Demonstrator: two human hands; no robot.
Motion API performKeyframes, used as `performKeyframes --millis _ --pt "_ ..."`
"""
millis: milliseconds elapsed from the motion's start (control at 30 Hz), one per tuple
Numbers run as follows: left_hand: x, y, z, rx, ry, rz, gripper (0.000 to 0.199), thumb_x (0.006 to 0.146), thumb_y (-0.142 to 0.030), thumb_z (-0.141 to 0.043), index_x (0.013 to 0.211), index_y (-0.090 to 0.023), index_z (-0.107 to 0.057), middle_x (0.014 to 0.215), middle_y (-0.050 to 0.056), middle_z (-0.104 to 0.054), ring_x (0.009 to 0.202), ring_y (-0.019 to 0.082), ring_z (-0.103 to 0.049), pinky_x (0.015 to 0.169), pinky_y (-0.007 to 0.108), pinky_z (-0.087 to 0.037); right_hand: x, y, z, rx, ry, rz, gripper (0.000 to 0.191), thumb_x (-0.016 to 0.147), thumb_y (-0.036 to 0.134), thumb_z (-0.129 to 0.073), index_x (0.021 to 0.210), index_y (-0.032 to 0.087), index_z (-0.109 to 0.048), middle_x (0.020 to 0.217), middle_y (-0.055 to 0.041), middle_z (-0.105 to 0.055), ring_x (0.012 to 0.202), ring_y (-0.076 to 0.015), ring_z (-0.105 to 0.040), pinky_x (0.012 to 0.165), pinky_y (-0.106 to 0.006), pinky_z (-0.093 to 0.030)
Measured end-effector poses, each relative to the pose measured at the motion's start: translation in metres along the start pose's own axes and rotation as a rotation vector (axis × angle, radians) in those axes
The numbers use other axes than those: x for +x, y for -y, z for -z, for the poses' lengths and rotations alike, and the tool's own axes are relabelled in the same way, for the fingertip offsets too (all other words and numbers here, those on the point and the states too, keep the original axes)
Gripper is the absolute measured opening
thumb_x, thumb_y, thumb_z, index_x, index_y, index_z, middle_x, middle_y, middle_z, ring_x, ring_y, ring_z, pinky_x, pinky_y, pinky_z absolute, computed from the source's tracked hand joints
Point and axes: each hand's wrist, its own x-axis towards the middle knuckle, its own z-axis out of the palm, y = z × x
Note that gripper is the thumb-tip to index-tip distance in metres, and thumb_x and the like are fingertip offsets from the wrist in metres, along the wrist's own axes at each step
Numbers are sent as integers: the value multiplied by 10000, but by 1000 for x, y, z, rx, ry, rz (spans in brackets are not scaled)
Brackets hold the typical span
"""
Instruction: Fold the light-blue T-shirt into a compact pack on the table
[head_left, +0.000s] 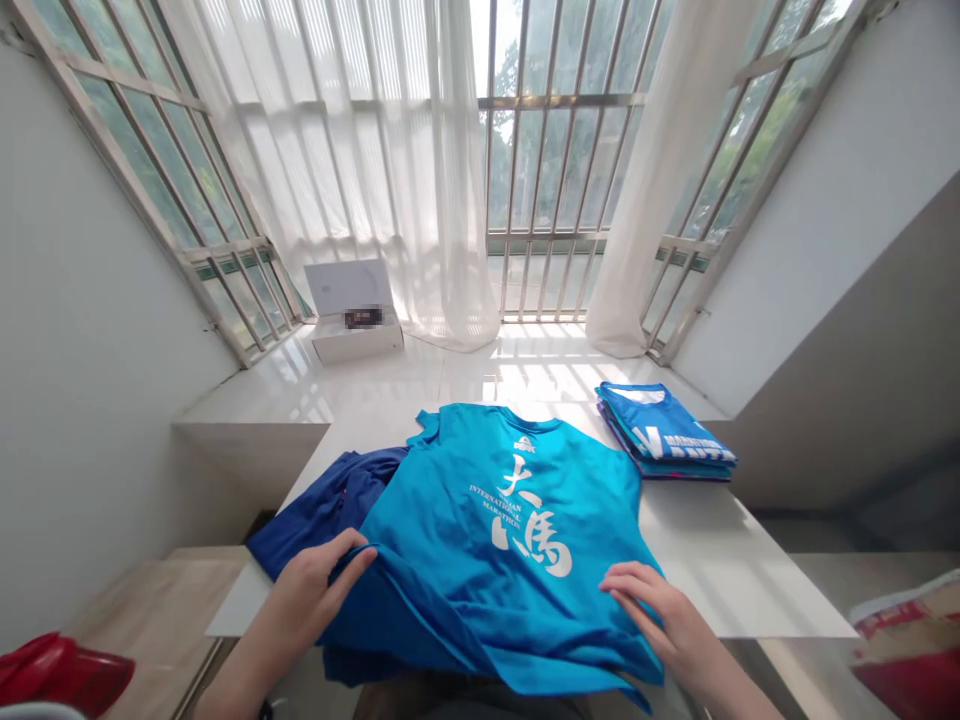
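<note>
A polished white slab (739, 560) fills the middle of the room, its hard, glossy face mirroring the daylight, and it runs on toward a tall barred window (559, 170) at the far end. Sheer white curtains (390, 170) hang in soft vertical folds across that window and pool on the pale surface. Smooth pale walls (90, 300) close in on the left and right. At the far left, an open white box (354, 310) sits on the surface with its lid upright and a blurred patch inside.

A thin turquoise marathon T-shirt (487, 530) lies spread over the near edge of the slab, its white brushstroke characters and lettering facing up. A darker blue garment (330, 500) bunches beneath its left side. The left hand (315, 590) has its fingers bent around a gathered fold of the turquoise hem, grasping it. The right hand (645, 610) lies on the shirt's right side with its fingers slightly curved; whether they pinch the cloth, I cannot tell. Just right of the shirt, a neat folded stack of blue shirts (664, 432) rests on the slab. A glossy red object (60, 672) sits in the near-left corner.
</note>
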Motion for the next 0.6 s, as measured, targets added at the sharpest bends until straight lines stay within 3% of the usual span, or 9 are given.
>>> performKeyframes --millis 100,167,233,300,333,433,500,600 --pt "8 -14 -12 -49 -38 -97 321 971 -497 -483 866 -245 -650 771 -10 -687 699 184 -631 696 244 -490 3 21 1 27 70 -32 365 970 514 -499 922 242 -737 996 -80 -726 928 -237 -689 846 -346 -567" --pt "13 -32 -23 -75 -35 -172 308 991 -468 -468 877 -238 -639 749 -8 -669 670 173 -617 672 239 -480 6 44 -10 54 132 -52 333 930 514 -581 1082 250 -716 1061 -73 -727 953 -244 -688 850 -351 -569" --pt "18 -53 -37 -86 -22 -248 294 1006 -444 -455 897 -232 -628 703 -16 -642 612 157 -594 624 233 -456 11 73 -33 109 156 -28 491 863 501 -682 1283 253 -637 1236 -91 -688 1067 -272 -670 923 -378 -554" --pt "23 -74 -50 -85 13 -329 263 1015 -413 -456 929 -233 -627 685 -27 -635 583 143 -587 597 229 -433 19 101 -62 178 130 58 666 775 450 -775 1370 235 -568 1299 -110 -657 1123 -295 -649 973 -398 -531" --pt "26 -82 -55 -81 29 -369 243 1016 -399 -465 940 -236 -628 692 -29 -643 591 140 -598 600 229 -428 24 113 -76 208 101 99 653 760 398 -782 1354 230 -570 1269 -106 -669 1112 -293 -651 957 -389 -535" --pt "32 -94 -59 -58 5 -445 206 1004 -384 -511 927 -237 -635 728 -27 -671 641 141 -631 629 231 -433 39 133 -105 236 -44 150 229 836 206 -572 1051 213 -650 1005 -63 -709 910 -235 -674 801 -330 -536" --pt "38 -91 -52 -38 -71 -439 213 993 -397 -534 903 -230 -632 715 -30 -664 608 133 -611 612 232 -428 44 131 -110 194 -85 108 211 803 131 -493 939 213 -631 896 -40 -689 812 -210 -652 730 -302 -501" --pt "48 -76 -38 -43 -203 -379 235 985 -416 -534 892 -219 -624 708 -36 -646 571 124 -577 588 229 -429 38 109 -101 73 -44 -53 267 749 101 -468 931 215 -627 913 -44 -692 833 -215 -641 739 -295 -471"
